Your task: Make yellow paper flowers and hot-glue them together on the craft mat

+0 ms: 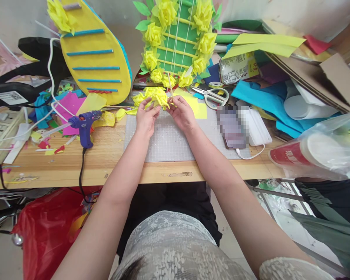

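Head view: left hand (147, 116) holds yellow flower (159, 96); clear bag (344, 132) encloses cup (290, 153).

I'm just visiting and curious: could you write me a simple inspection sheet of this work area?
Surface: wooden table, grey gridded mat.
Job's things: yellow paper flower, thin stick, glue gun.
Clutter: scissors, phone, white block, red-and-white cup in a clear bag, blue paper, magenta paper.
Grip: left hand holds the flower; right hand is at its edge, its exact hold unclear.
Cables: black cord drops from the glue gun over the front edge; white cable at the phone.
Surroundings: yellow panel and green panel behind; red bag below, left.
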Motion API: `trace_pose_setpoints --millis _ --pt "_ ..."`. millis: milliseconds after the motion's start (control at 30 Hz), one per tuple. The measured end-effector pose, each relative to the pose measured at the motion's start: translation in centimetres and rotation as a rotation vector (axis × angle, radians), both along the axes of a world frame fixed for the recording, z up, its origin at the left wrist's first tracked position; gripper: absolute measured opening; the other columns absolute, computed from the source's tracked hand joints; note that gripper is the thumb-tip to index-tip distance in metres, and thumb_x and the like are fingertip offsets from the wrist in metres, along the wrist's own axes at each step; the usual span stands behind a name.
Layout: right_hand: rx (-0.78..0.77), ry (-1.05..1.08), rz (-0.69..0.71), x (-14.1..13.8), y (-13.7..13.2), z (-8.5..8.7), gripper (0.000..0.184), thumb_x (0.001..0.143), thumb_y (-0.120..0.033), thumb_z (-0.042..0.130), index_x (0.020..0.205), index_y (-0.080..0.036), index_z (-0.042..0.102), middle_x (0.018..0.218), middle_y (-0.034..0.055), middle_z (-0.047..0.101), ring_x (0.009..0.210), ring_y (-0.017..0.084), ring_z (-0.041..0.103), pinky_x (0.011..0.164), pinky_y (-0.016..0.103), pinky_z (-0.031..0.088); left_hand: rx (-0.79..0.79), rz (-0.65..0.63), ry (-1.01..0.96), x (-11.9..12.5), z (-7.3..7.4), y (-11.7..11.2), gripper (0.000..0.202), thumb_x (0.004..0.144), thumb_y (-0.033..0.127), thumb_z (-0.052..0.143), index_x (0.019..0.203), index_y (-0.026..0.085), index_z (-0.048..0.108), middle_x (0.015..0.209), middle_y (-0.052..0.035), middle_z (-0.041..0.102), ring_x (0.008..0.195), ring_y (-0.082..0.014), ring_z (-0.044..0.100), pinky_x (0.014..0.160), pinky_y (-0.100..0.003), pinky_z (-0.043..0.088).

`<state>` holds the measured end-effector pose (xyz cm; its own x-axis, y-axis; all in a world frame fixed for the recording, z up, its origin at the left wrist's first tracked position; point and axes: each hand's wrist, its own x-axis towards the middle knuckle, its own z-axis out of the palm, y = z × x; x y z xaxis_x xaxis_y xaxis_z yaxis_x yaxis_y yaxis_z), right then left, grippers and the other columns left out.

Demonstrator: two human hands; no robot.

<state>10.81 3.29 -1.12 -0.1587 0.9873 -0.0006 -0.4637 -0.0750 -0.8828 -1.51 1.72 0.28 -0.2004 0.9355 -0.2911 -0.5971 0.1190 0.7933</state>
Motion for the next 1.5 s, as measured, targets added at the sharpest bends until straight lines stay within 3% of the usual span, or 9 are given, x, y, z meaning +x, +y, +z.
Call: trace_pose_setpoints --millis 167,367,633,967,1133,1267,1433,1500 --pt "0.013 -0.059 -0.035 -0.2 0.0 0.1 0.031 0.075 -0.049 0.065 0.071 -0.023 0.048 0.087 -0.0025 0.062 0.089 0.011 0.059 0.082 0.026 0.050 0.063 0.092 0.065 0.3 -0.1 -0.2 0.049 0.059 -0.001 0.074 0.094 0.024 0.051 0.085 0.0024 0.069 0.092 -0.0111 0.067 0.081 -0.020 0.049" --pt "0.047 -0.056 -0.029 -0.3 0.0 -0.1 0.033 0.073 -0.050 0.066 0.071 -0.023 0.048 0.089 -0.0024 0.062 0.092 0.011 0.060 0.085 0.027 0.049 0.053 0.089 0.066 0.6 -0.1 -0.3 0.052 0.059 0.002 0.074 0.098 0.025 0.049 0.085 0.0035 0.069 0.085 -0.0087 0.067 0.080 -0.019 0.048" --pt "0.090 -0.023 -0.009 -0.5 -0.2 -0.3 0.032 0.073 -0.050 0.067 0.072 -0.023 0.049 0.087 -0.0031 0.061 0.089 0.010 0.060 0.085 0.028 0.049 0.031 0.102 0.074 0.7 0.2 -0.3 0.041 0.063 -0.002 0.068 0.092 0.022 0.053 0.075 0.0040 0.068 0.071 -0.0065 0.065 0.071 -0.016 0.046" --pt "0.095 -0.052 -0.037 -0.6 -0.2 -0.2 0.031 0.073 -0.049 0.067 0.072 -0.024 0.049 0.089 -0.0023 0.061 0.091 0.010 0.058 0.085 0.027 0.049 0.064 0.097 0.059 0.7 0.1 -0.4 0.042 0.066 -0.001 0.066 0.097 0.023 0.054 0.080 0.0036 0.068 0.078 -0.0074 0.065 0.075 -0.018 0.047" --pt "0.067 -0.092 -0.061 -0.7 0.1 -0.4 0.030 0.075 -0.047 0.065 0.071 -0.023 0.049 0.089 -0.0020 0.061 0.092 0.010 0.058 0.084 0.027 0.049 0.019 0.054 0.024 0.4 0.0 -0.3 0.021 0.074 0.011 0.065 0.089 0.021 0.055 0.070 0.0052 0.064 0.064 -0.0056 0.062 0.070 -0.018 0.047" --pt "0.082 -0.101 -0.055 -0.5 0.2 -0.4 0.032 0.072 -0.050 0.067 0.072 -0.023 0.051 0.091 -0.0020 0.060 0.092 0.010 0.058 0.081 0.026 0.050 -0.019 0.070 0.038 0.1 -0.2 0.0 0.021 0.074 0.012 0.066 0.088 0.022 0.054 0.064 0.0064 0.060 0.063 -0.0061 0.061 0.072 -0.018 0.047" --pt "0.165 -0.268 -0.148 0.0 -0.3 0.0 0.031 0.071 -0.051 0.068 0.073 -0.025 0.052 0.087 -0.0019 0.058 0.088 0.011 0.055 0.071 0.023 0.049 -0.032 0.134 0.022 -0.4 -0.7 0.4 0.026 0.073 0.015 0.068 0.089 0.023 0.049 0.066 0.0076 0.061 0.065 -0.0058 0.063 0.075 -0.019 0.048" --pt "0.214 -0.359 -0.117 -0.1 -0.8 0.1 0.027 0.073 -0.049 0.066 0.074 -0.025 0.053 0.079 -0.0018 0.057 0.083 0.012 0.054 0.070 0.024 0.047 -0.030 0.147 0.010 -0.6 -1.0 0.6 0.028 0.071 0.018 0.071 0.088 0.024 0.049 0.068 0.0079 0.062 0.068 -0.0062 0.065 0.076 -0.018 0.048"
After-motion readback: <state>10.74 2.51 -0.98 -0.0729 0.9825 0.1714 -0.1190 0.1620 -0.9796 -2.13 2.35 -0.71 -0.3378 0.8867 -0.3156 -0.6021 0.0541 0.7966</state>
